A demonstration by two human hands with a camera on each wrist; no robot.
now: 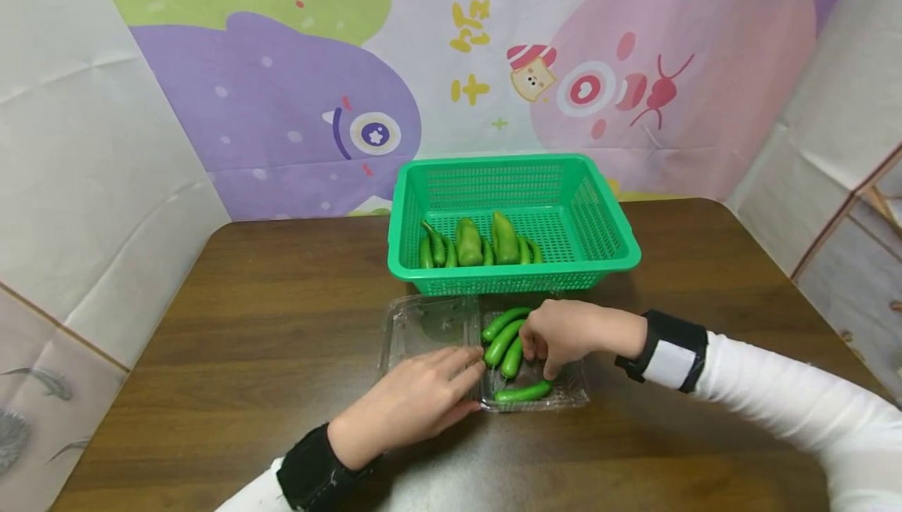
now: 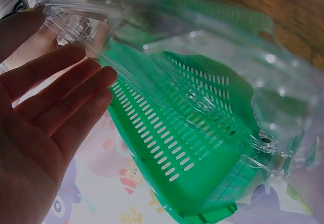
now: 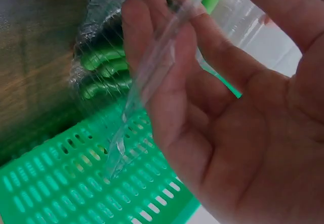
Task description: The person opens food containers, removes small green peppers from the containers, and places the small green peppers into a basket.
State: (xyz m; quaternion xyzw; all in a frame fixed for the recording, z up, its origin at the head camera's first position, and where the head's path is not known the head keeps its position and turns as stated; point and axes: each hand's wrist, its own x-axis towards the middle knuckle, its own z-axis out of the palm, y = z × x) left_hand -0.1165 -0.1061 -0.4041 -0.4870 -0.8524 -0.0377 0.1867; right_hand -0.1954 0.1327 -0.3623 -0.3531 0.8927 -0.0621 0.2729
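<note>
A clear plastic clamshell box (image 1: 571, 396) lies with its lid (image 1: 430, 320) folded out to the left. In its right half, three green chili peppers (image 1: 502, 344) lie side by side, slanting, and another green chili pepper (image 1: 523, 393) lies apart near the front wall. My left hand (image 1: 423, 394) rests at the box's middle fold, fingers extended and touching the plastic. My right hand (image 1: 567, 332) reaches into the right half, its fingers bent against the row of peppers and its thumb apart from them. The clear wall crosses before the right fingers (image 3: 136, 27) in the right wrist view.
Just behind the box stands a green slotted basket (image 1: 606, 261). Several slim green peppers (image 1: 437, 250) and two larger green peppers (image 1: 468, 242) line its near side. A patterned cloth (image 1: 493, 128) hangs at the back edge of the brown wooden table (image 1: 232, 340).
</note>
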